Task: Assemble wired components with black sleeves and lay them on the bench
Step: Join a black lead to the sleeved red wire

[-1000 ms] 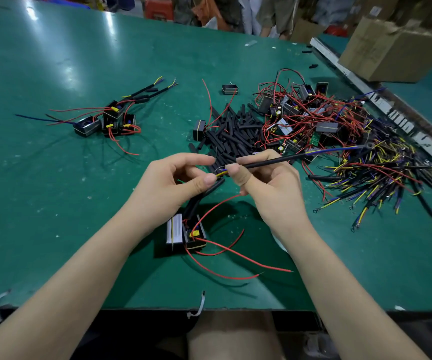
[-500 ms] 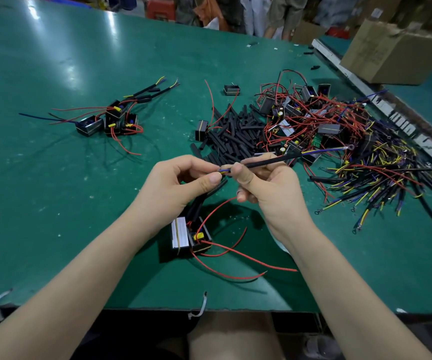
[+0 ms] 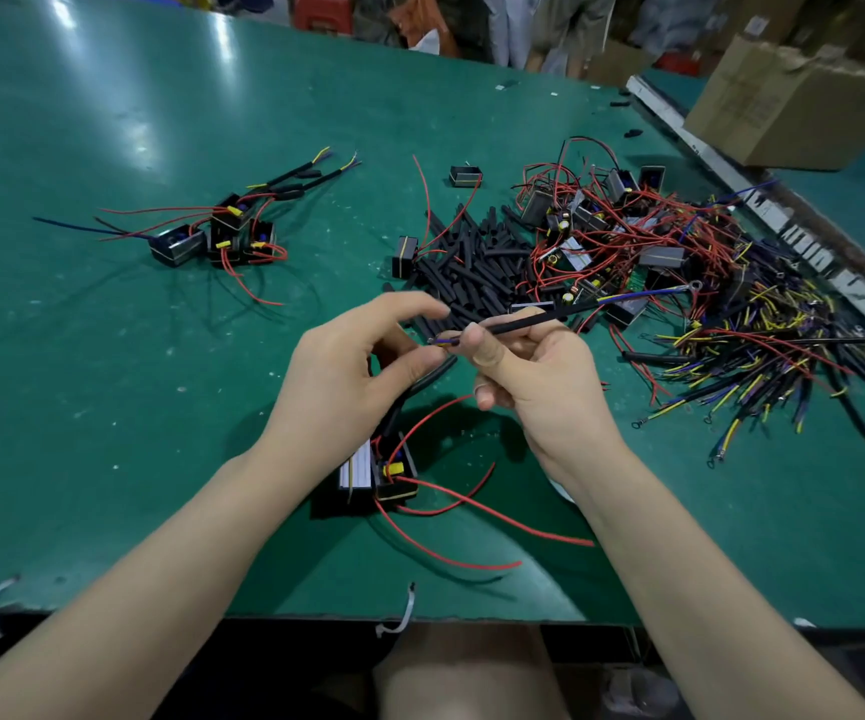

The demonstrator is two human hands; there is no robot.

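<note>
Your right hand (image 3: 534, 387) pinches sleeved lead (image 3: 523, 320) near its bare end, ring terminal pointing away right, so tip stays steady for joining

Your left hand (image 3: 362, 376) curled close, fingertips just beside that tip; black sleeve (image 3: 433, 374) runs from under thumb down to component (image 3: 386, 472), so hand grips it

Component hangs low over bench (image 3: 108, 407), red wires trailing slack: judged kept near for short reach

Finished units (image 3: 222, 231) lie far left, apart from sleeve pile (image 3: 472, 262); sorted from stock
</note>
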